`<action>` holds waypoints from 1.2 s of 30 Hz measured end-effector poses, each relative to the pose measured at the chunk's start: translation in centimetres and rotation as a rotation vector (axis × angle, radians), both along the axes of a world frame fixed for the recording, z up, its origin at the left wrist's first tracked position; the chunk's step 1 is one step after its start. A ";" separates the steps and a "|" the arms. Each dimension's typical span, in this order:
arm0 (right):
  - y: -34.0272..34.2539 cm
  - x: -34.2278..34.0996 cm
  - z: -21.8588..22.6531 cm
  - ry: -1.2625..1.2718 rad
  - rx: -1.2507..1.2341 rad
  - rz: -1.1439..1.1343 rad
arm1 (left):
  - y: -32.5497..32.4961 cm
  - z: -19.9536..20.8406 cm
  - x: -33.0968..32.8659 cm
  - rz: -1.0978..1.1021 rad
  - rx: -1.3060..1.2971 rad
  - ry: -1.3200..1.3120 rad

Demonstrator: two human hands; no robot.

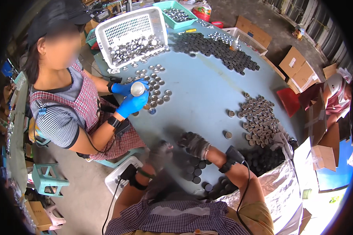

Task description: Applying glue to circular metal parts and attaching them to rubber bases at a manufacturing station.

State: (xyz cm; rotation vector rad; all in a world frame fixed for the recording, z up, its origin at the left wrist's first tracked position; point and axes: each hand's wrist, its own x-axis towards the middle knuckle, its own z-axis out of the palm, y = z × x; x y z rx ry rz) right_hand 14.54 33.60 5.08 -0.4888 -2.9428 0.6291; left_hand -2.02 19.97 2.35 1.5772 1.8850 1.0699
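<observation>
Both my hands wear grey work gloves over the near edge of the blue-grey table [208,90]. My left hand [160,153] is smeared by motion, and its fingers do not show clearly. Beside it, my right hand [195,145] has its fingers curled in; what they hold, if anything, is hidden. Under and next to my right wrist lie black round caps [194,171]. A larger heap of black caps [258,159] sits to the right by a silvery sack [258,188]. Farther off, many small round metal caps [258,119] are grouped on the table.
A co-worker in blue gloves [133,102] holds a round silvery part [137,89] at the left. White basket [102,39] with metal caps, green tray [179,24] and spread black discs [219,49] stand at the back. Cardboard boxes [298,66] and another person are at right.
</observation>
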 end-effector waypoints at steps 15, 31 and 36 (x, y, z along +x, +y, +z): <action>2.8 2.9 -2.0 0.102 0.230 -0.236 | 0.8 -0.5 2.1 0.150 0.160 -0.225; 12.0 -10.4 -0.2 0.270 0.015 -0.332 | -1.2 1.0 -1.9 0.138 0.168 0.435; 15.5 -16.0 -1.7 0.245 0.295 -0.298 | -0.7 0.4 -2.1 0.114 0.179 0.346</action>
